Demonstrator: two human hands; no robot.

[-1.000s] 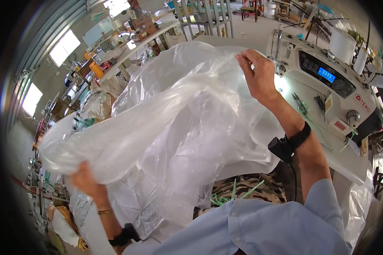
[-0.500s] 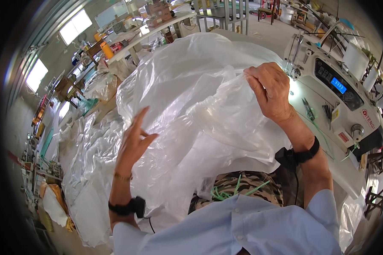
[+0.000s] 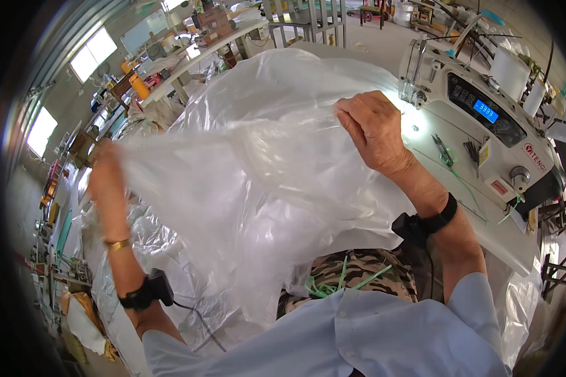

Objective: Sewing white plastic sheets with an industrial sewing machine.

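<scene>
A large clear plastic sheet (image 3: 277, 163) spreads over the table and my lap, one edge stretched between my two hands. My right hand (image 3: 374, 129) pinches that edge beside the sewing machine's lit needle area. Far out to the left, my left hand (image 3: 109, 182) is at the sheet's other end, smeared by motion; the plastic runs taut to it, as though gripped, with its fingertips blurred. Just right of my right hand stands the white sewing machine (image 3: 484, 119) with a lit blue display. Thread snips (image 3: 443, 151) lie on its bed.
Green strips (image 3: 343, 283) lie on my lap. More crumpled plastic (image 3: 163, 251) hangs down at the left. At the back are a table (image 3: 220, 45) with items on it, an orange bottle (image 3: 139, 87) and a metal-framed chair (image 3: 308, 22). White thread cones (image 3: 512, 72) stand behind the machine.
My left hand has swung out to the left, and the sheet's edge is now drawn out between both hands. My right hand keeps its pinch. The whole view has shifted slightly.
</scene>
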